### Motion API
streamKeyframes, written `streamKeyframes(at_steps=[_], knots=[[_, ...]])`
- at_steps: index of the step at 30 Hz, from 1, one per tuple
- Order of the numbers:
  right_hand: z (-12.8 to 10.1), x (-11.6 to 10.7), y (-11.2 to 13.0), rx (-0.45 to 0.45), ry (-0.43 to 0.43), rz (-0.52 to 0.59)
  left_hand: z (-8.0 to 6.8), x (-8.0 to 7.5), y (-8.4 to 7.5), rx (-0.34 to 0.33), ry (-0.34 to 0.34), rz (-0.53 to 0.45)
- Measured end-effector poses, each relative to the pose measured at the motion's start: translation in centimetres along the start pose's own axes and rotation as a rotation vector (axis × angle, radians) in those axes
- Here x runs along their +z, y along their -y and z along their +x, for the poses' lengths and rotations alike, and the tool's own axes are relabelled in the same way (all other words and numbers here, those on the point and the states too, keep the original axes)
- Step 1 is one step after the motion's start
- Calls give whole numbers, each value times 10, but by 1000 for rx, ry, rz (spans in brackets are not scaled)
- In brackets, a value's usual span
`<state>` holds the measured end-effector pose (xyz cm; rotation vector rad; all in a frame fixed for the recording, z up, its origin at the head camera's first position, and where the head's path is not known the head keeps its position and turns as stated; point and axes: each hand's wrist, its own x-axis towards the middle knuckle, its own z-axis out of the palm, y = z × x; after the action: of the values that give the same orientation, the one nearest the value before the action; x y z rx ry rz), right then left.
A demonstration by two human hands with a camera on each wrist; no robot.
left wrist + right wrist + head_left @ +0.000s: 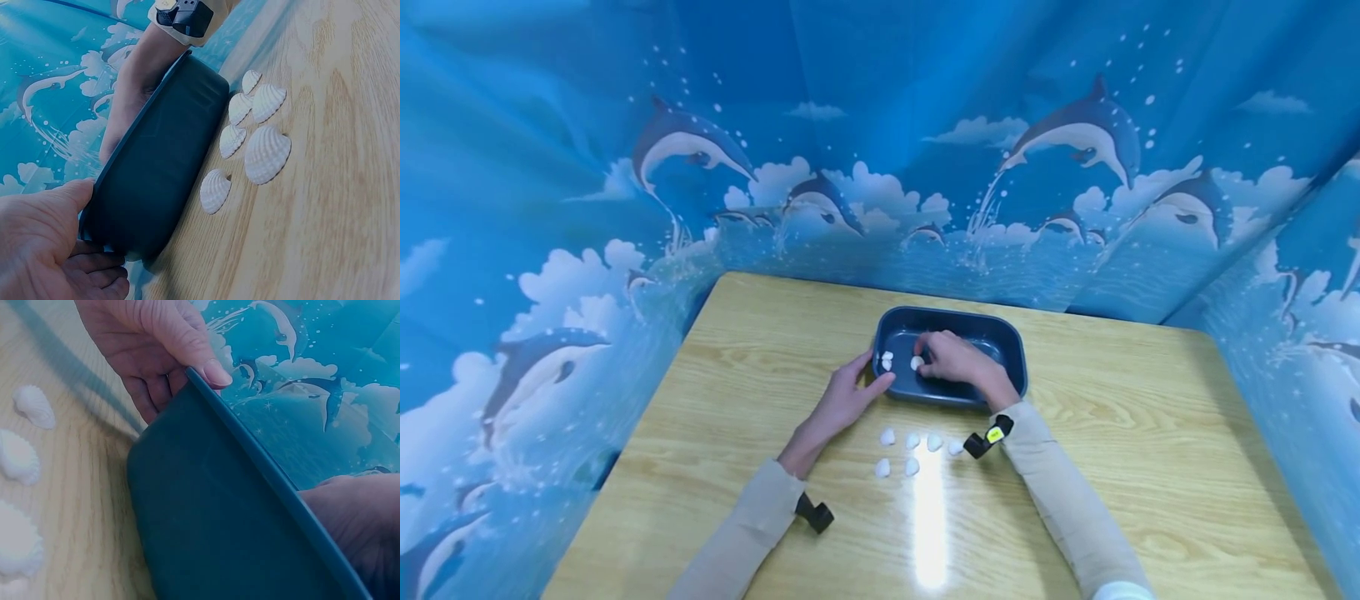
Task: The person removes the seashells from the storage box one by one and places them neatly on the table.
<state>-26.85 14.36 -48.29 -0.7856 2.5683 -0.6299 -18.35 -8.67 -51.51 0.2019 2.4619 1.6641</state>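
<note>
A dark blue rectangular tub (951, 396) stands on the table. My left hand (842, 398) holds its left end, thumb at the rim and fingers along the outer wall, as the right wrist view also shows. Inside the tub, my right hand (957, 358) pinches a white seashell (917, 362) between thumb and fingers. Two small white shells (887, 360) lie in the tub near its left wall. In both wrist views the tub's wall hides the right fingertips. Several ribbed white seashells (267, 155) lie on the wood in front of the tub.
The wooden table (760, 350) reaches to a blue curtain (880, 100) printed with dolphins at the back and sides. A bright glare streak crosses the wood below the shells. Each wrist wears a black strapped device (815, 512).
</note>
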Motion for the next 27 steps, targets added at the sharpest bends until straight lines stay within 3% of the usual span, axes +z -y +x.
streamKeyframes(at_steps=[16,27], knots=[[-6,1,-3,25,2,33,-2,-1,-1,6,3,0],[-24,-3,0,-14,-48,61,-1,0,-1,-12,2,-10]])
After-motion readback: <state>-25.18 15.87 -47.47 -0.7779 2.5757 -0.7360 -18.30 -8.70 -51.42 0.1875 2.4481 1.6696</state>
